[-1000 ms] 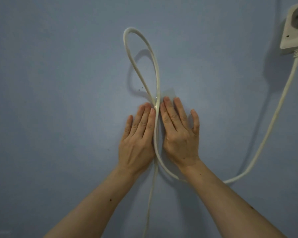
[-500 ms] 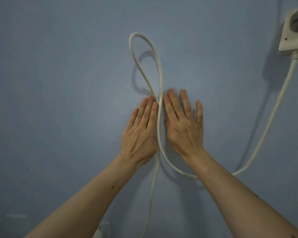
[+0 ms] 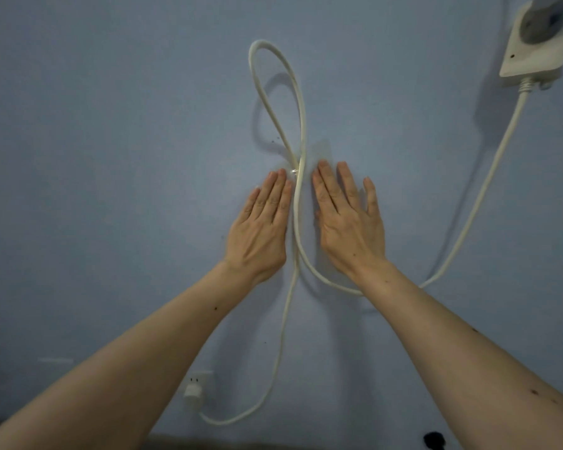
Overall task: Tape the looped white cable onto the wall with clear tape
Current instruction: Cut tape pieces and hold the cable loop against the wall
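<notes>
An ordinary room indoors, likely a home — a plain blue-grey painted wall (image 3: 111, 157), a white power strip (image 3: 540, 43) mounted high on it, and a white plug (image 3: 193, 392) in a low wall socket (image 3: 198, 378).

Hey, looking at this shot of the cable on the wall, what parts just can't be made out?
All head view:
- clear tape: only a faint sheen; its edges are too transparent to trace.
- white cable: a stretch passes behind the right hand and wrist.
- power strip: cut off by the top edge.
- dark object at the bottom edge: too dim to identify.
- left hand: palm contact hidden.
</notes>
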